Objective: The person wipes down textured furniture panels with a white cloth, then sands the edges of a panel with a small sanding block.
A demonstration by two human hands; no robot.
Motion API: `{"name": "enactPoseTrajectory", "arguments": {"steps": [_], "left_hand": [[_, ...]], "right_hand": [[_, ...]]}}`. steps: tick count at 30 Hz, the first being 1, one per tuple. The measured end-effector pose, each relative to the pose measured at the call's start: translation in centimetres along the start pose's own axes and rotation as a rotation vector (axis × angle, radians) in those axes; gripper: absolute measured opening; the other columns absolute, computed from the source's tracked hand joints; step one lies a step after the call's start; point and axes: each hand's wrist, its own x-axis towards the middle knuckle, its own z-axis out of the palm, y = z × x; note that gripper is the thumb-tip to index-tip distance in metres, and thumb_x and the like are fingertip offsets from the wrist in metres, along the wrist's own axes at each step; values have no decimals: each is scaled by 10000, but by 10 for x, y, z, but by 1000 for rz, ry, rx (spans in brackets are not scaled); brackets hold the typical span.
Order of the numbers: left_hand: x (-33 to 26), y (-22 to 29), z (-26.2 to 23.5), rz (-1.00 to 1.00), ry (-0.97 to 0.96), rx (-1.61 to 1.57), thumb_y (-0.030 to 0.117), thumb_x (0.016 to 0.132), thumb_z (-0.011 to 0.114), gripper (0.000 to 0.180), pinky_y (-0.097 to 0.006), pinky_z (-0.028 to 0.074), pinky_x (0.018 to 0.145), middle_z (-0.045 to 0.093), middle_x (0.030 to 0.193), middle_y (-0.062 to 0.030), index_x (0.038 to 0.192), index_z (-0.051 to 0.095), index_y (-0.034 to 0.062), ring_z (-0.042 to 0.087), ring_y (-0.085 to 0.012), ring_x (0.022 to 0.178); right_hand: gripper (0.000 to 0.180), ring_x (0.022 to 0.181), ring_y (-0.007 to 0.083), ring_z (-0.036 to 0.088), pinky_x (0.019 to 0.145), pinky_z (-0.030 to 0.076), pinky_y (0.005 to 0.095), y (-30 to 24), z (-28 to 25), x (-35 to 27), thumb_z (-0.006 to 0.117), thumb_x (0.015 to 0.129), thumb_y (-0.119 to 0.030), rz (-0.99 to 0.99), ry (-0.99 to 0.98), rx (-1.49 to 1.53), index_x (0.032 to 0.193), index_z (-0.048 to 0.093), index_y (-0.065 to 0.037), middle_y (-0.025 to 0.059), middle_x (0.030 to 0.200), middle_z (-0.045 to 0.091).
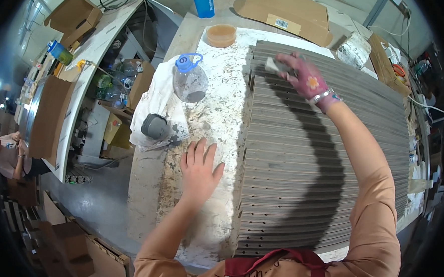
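My right hand [309, 80], in a pink glove with a flower on its back, pinches a small white pad [273, 66]. It is over the far left part of a wide row of grey grooved strips [286, 162], which lie side by side with small dark holes near their left ends. My bare left hand [200, 172] is spread out on the stained white sheet [224, 88] covering the table. Beyond its fingers a dark grey rounded lump [155, 127] sits on a crumpled white cloth [156, 92]. Farther back is a clear jug with a blue lid [190, 84].
A round tub of brownish stuff [221, 36], a blue bottle [203, 2] and flat cardboard [289, 11] line the far side. A white bundle [355, 47] lies beyond the strips. On the left are a side bench [78, 106], boxes and another person [13, 152].
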Motion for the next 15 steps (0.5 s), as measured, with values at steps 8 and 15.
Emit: {"name": "enactPoseTrajectory", "arguments": {"steps": [8, 15], "left_hand": [[3, 1, 0, -11, -24, -2, 310, 861, 644, 532, -534, 274, 1074, 414, 1418, -135, 1336, 506, 115, 377, -374, 1299], [6, 3, 0, -27, -47, 9, 312, 861, 647, 558, -539, 256, 1091, 397, 1440, -130, 1360, 485, 122, 364, -383, 1317]], "right_hand": [[383, 1078, 390, 581, 960, 429, 472, -24, 41, 38, 632, 887, -242, -66, -6, -156, 1262, 553, -226, 186, 1152, 592], [383, 1153, 341, 539, 989, 405, 485, -44, 28, -21, 628, 879, -223, -4, -133, -27, 1256, 571, -181, 134, 1212, 567]]}}
